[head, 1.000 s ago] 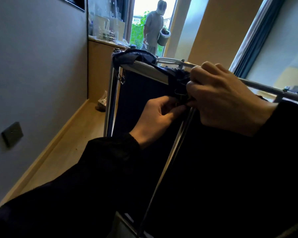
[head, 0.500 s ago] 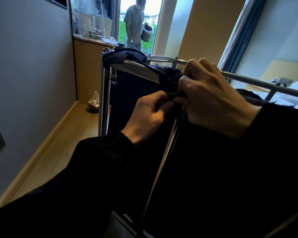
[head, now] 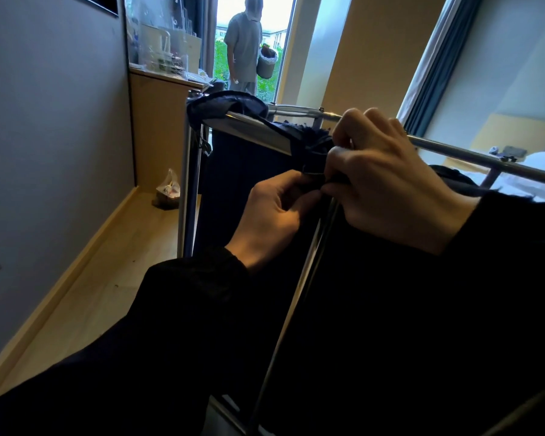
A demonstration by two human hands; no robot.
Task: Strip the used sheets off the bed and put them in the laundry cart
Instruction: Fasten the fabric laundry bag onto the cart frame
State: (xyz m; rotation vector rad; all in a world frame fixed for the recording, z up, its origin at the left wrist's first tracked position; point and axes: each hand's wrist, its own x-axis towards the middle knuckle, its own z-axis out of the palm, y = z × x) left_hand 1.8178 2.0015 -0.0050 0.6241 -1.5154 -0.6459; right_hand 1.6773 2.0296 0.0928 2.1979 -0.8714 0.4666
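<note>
The laundry cart (head: 186,184) stands right in front of me: a chrome tube frame with a dark navy fabric bag (head: 249,158) hung inside it. The bag's edge is bunched over the near top rail. My left hand (head: 274,215) pinches that bunched fabric from below at the frame's corner. My right hand (head: 381,177) grips the same bunch from above, fingers curled over the rail. White bed sheets (head: 541,165) show at the far right, behind the cart.
A grey wall runs along the left, with wooden floor (head: 107,278) between it and the cart. A wooden cabinet (head: 158,127) with clear items on top stands behind. A small plastic bag (head: 167,190) lies at its base. A person holding a bin (head: 243,48) stands at the doorway.
Both hands stay at the cart's corner, working the bunched fabric; the left fingers have shifted a little up toward the right hand. The person at the doorway has turned slightly.
</note>
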